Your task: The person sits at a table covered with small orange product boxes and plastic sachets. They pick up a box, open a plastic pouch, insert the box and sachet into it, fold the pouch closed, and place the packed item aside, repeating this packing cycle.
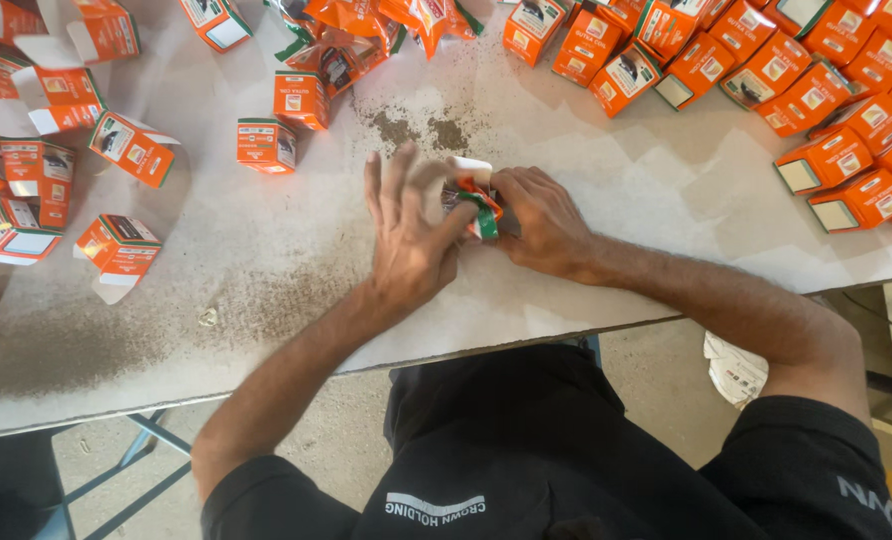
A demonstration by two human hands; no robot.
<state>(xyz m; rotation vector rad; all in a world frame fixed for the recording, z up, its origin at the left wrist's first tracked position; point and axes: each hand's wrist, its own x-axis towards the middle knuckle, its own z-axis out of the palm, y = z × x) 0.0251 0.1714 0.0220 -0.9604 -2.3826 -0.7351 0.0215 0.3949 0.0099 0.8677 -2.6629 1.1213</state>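
Two hands are working a small orange carton near the surface's front edge.

The left hand (411, 235) is lying with fingers spread, its fingertips pressing on the small orange carton (473, 197), while the right hand (541, 222) is pinching the carton's other side; both are meeting just behind the front edge, near its middle. The carton is lying with its long axis running front to back, its white open flap pointing toward the far edge. The surface (266, 250) is showing as pale, scuffed and dusted with dark grit. Finished orange boxes (826, 100) are crowding the far right corner, their contents hidden; open-flapped boxes (41, 160) are scattering along the left edge.
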